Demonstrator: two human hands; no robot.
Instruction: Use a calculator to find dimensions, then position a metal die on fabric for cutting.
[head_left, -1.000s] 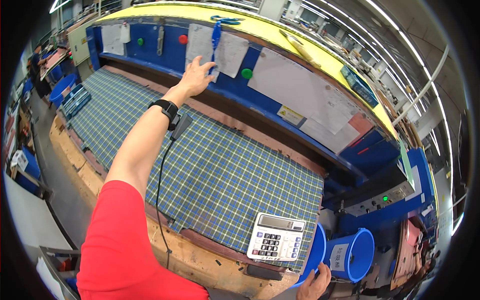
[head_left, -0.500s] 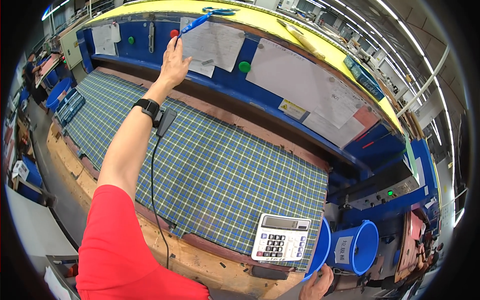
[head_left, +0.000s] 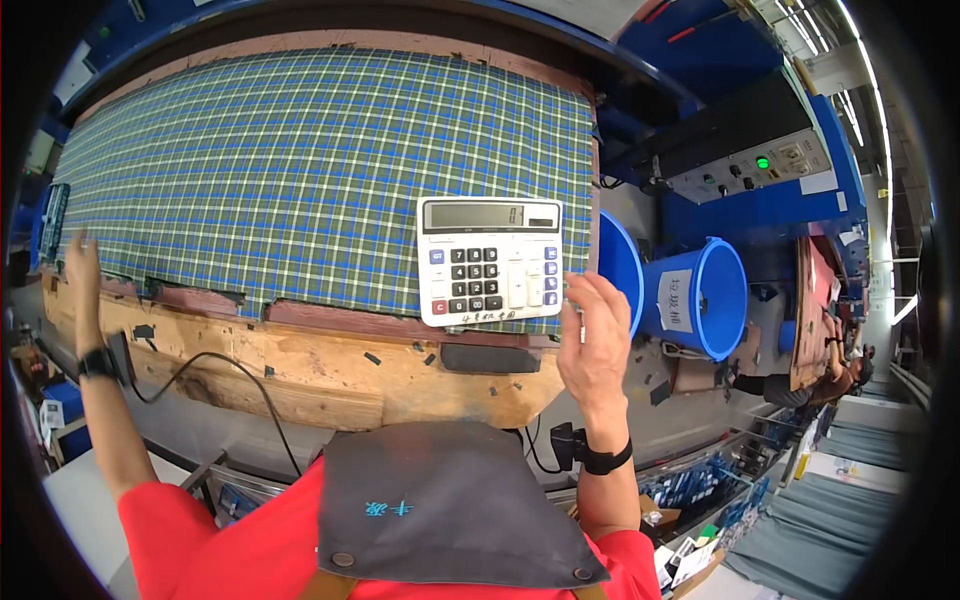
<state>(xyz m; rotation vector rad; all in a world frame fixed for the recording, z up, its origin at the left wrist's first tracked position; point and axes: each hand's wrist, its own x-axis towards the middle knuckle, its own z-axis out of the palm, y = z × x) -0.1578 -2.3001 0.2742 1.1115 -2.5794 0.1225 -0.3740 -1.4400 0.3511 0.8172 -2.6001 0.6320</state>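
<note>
A plaid cloth (head_left: 300, 170) in green, blue and white lies spread over the work table. On its right front part rests a white calculator (head_left: 516, 285) with dark keys and a grey display. My right hand (head_left: 597, 345) is beside the calculator's lower right edge, fingers stretched and thumb apart; whether a fingertip touches the case I cannot tell. At the cloth's left front corner my left hand (head_left: 84, 285) is raised with its fingers stretched out, holding nothing visible. Each wrist wears a black band with a small device.
The table's wooden front edge (head_left: 330, 385) carries dark scraps and a dark flat block (head_left: 490, 358). Blue buckets (head_left: 735, 300) stand to the right, below a control box (head_left: 745, 165) with a green light. A black cable (head_left: 250, 375) runs from my left wrist. Another person (head_left: 835, 380) is far right.
My left hand has come down from beside a blue tool at the far panel to the table's left front. My right hand has risen beside the calculator. The view has tipped down and turned.
</note>
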